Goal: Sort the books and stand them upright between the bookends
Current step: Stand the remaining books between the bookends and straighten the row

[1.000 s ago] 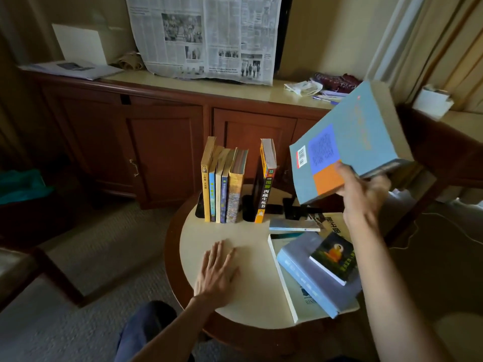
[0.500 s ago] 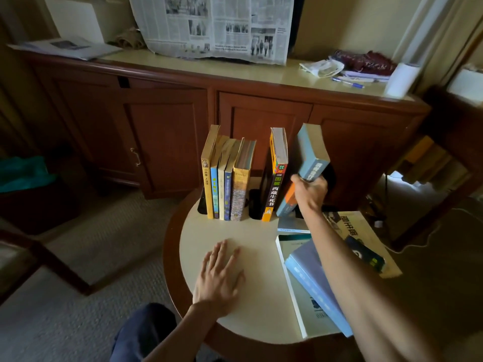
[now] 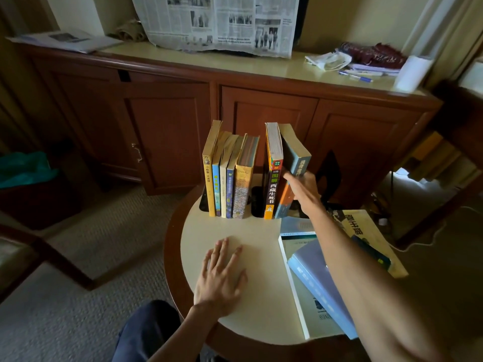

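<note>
Left hand (image 3: pixel 220 276): flat on the bare worktop (image 3: pixel 261 296), fingers spread and straight, holding nothing. To its right, lying flat near the worktop's edge: pale blue book (image 3: pixel 317 286) atop a larger white book (image 3: pixel 298 291); just beyond these, a thin grey-blue booklet (image 3: pixel 296 227) and a cream paperback (image 3: pixel 366 231) with large dark lettering, partly hidden under the forearm. All unsorted. Right hand (image 3: pixel 300 185): reaching forward, fingers curled round the spine of a thick teal-and-orange book (image 3: pixel 295 163); thumb side hidden, so grip depth uncertain. Book tilted, top leaning left against the orange-and-black book (image 3: pixel 271 178) just left of the hand; foot on the worktop. Judged stiff, fairly heavy, glossy cover likely slippery; best taken at mid-spine with fingers on one cover and thumb on the other, then pushed upright from the top edge. Risk: neighbour tipping into the gap beside it. Right of and behind the hand: black bookend (image 3: pixel 328 176), apart from the book. Further left of the hand: black divider bookend (image 3: pixel 257 201), then five upright books (image 3: pixel 227 178), yellow spine outermost. Beyond everything: wooden sideboard (image 3: pixel 261 111) with a draped newspaper (image 3: pixel 222 22).
</note>
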Demonstrator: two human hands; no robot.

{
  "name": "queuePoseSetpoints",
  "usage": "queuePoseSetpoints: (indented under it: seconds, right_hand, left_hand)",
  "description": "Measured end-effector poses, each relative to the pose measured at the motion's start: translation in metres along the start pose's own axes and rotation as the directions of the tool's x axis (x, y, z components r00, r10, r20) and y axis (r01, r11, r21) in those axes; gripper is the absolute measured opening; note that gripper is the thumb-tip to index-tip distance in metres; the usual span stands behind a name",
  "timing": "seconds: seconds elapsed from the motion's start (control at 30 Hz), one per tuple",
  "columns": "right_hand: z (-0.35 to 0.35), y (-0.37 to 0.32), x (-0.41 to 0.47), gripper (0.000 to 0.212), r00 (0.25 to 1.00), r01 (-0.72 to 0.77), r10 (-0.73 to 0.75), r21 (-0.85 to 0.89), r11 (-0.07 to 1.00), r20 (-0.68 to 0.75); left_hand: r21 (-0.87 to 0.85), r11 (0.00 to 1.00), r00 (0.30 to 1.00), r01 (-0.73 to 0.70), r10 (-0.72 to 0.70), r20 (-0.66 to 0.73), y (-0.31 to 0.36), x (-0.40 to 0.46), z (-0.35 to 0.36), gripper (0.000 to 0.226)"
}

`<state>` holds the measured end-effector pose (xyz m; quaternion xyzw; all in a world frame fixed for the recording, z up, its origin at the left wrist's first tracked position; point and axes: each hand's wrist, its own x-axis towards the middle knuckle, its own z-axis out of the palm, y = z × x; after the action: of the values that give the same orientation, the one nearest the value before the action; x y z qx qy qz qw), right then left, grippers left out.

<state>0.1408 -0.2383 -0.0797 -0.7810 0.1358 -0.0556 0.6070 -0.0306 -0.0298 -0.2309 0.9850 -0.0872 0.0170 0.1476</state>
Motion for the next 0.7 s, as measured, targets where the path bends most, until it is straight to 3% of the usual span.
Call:
queuePoseSetpoints:
  seconds: [0.13, 0.23, 0.37, 0.7]
  right_hand:
    - [0.001, 0.002, 0.004, 0.020, 1.000, 0.001, -0.003, 0.100, 0.995, 0.014]
    - [0.008, 0.003, 0.005, 0.047, 1.000, 0.014, -0.011, 0.125, 0.992, -0.022]
    - [0.015, 0.005, 0.010, 0.030, 0.999, -0.005, 0.010, 0.138, 0.990, -0.035]
    - [0.004, 0.014, -0.002, 0.023, 1.000, -0.015, 0.013, 0.097, 0.995, 0.022]
  left_hand:
    - [-0.004, 1.000, 1.000, 0.010, -0.010, 0.011, 0.001, 0.000, -0.002, 0.066]
    - [-0.005, 1.000, 1.000, 0.016, -0.016, 0.016, 0.003, -0.001, -0.005, 0.067]
    - [-0.022, 0.999, 1.000, 0.024, -0.024, 0.007, 0.005, -0.001, -0.006, 0.067]
    - [-0.012, 1.000, 1.000, 0.019, -0.019, 0.017, 0.003, -0.002, -0.004, 0.067]
